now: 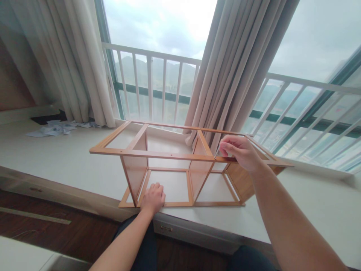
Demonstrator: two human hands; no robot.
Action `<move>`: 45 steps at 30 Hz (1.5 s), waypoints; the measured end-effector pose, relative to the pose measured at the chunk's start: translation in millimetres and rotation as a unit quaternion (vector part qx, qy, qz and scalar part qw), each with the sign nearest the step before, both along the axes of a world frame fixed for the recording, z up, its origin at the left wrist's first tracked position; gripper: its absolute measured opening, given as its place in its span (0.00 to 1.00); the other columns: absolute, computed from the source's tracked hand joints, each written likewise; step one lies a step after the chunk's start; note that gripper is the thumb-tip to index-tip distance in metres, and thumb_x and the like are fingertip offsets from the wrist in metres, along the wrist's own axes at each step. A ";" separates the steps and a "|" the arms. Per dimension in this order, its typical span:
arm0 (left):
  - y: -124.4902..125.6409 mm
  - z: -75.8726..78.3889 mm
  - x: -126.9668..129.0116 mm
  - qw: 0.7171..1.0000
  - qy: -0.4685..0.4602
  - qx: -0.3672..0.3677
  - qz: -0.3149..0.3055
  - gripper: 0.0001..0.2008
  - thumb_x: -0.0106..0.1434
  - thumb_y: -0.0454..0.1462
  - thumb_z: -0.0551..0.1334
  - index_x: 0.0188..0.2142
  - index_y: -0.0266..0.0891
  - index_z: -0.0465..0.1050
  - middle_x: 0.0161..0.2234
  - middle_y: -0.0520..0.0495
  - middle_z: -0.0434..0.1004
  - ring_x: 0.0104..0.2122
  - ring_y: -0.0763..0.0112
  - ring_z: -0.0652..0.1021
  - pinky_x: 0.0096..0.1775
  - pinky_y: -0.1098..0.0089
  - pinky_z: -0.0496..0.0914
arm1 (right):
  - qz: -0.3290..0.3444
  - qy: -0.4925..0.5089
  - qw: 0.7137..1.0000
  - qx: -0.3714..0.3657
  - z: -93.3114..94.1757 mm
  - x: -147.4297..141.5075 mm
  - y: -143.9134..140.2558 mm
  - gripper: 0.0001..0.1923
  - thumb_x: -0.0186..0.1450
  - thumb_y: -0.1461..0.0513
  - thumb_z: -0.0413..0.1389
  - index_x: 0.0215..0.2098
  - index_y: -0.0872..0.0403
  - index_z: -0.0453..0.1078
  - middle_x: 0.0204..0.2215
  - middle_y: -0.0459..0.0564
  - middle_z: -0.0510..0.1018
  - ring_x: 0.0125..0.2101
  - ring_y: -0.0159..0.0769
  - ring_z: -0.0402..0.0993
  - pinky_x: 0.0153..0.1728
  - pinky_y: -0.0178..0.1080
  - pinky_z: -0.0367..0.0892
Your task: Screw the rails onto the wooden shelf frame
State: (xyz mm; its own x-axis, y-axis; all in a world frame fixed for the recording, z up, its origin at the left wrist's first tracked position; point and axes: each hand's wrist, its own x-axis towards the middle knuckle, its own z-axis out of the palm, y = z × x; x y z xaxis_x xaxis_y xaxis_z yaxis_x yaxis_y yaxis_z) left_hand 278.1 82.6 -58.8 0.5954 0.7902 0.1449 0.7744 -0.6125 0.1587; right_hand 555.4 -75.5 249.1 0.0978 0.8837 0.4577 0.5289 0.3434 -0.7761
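So there's a wooden shelf [156,153] sitting on a white window ledge [84,169], one ladder-like side frame lying flat at the bottom, the other up top, and boards standing between them. The lower frame's near rail is right by the ledge's front edge. I can make out a left board [135,169], a middle board [200,175] and a right board [241,177], and you can see the ledge through the gaps.

The left hand [153,197] is down on the near rail of the lower frame, fingers bent and kept together. Can't tell if it's really gripping or just resting there. The right hand [239,150] is at the top frame's near rail, just beside where the middle board meets it, thumb and fingers pinched close around a thin shiny bit [216,153]. Way too small to say what that is.

Further out, some crumpled whitish scraps [55,129] lie at the left end of the ledge, next to something dark. Behind the shelf hang two greyish curtains [225,67], plus a white railing [149,82] at the window, with hazy hills and cloudy sky outside. Below the ledge there's a small handle [166,228] and dark wood floor [93,241].
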 end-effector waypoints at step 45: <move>-0.8 4.4 -0.8 1.000 0.001 -0.010 0.005 0.11 0.71 0.35 0.53 0.41 0.42 0.75 0.48 0.40 0.76 0.52 0.55 0.73 0.49 0.57 0.66 | 0.043 0.063 0.997 -0.019 -6.7 9.3 3.4 0.16 0.67 0.51 0.63 0.29 0.52 0.73 0.22 0.45 0.73 0.25 0.34 0.67 0.29 0.38 0.62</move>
State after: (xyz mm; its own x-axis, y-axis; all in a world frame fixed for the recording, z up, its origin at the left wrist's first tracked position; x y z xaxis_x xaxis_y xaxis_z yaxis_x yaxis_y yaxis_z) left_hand 277.3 81.8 -54.4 0.5883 0.7984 0.1279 0.7803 -0.6021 0.1692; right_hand 564.8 -72.1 242.3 0.0764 0.9076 0.4127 0.3966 0.3521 -0.8478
